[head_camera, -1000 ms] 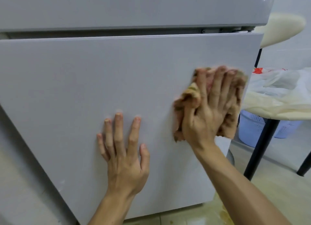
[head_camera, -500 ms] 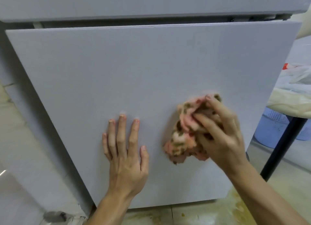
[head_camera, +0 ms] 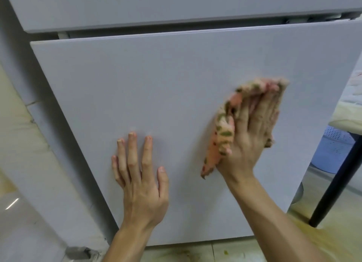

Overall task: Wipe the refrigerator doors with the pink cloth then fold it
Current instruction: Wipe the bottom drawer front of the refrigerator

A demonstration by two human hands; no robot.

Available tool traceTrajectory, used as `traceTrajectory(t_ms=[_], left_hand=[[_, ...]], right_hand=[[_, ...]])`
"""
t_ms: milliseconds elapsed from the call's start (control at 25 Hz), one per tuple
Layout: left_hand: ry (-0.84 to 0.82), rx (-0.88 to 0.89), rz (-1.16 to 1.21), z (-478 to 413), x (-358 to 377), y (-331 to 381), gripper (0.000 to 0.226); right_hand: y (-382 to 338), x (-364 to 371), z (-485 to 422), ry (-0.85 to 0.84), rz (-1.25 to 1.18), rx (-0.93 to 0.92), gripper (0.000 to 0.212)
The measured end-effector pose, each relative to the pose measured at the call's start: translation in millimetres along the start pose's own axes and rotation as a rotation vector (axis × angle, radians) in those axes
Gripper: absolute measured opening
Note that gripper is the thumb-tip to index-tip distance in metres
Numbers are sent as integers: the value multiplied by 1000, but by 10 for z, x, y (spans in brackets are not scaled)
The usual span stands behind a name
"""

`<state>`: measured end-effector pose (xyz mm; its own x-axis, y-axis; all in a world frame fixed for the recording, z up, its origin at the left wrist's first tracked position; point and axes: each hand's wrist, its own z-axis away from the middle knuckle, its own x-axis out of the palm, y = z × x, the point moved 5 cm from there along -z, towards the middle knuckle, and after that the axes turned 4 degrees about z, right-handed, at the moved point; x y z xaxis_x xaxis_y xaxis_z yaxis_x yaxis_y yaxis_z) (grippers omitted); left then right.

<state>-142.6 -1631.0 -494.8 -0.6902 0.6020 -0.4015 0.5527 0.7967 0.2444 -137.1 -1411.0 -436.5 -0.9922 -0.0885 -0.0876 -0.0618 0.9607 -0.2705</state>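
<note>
Pink cloth [head_camera: 223,132] higher now, half-hidden

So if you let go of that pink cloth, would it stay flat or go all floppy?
Probably floppy: the pink cloth bunches in folds under the right hand. It likely weighs little and would drop down the lower refrigerator door.

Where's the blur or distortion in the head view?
Head view: motion blur on the right hand and the top of the pink cloth; left hand sharp, flat on the lower door; wide-angle lens bows the door edges; lighting soft, no strong glare.
</note>
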Motion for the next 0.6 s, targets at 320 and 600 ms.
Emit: traceTrajectory(t_ms=[320,600], left_hand=[[29,-8,32,-53,-117,-342,89],[-78,78,-38,74,-42,-234,86]], right_hand=[[-1009,212,1078,-349,-190,-555,60],[291,-198,656,-192,-45,17,63]])
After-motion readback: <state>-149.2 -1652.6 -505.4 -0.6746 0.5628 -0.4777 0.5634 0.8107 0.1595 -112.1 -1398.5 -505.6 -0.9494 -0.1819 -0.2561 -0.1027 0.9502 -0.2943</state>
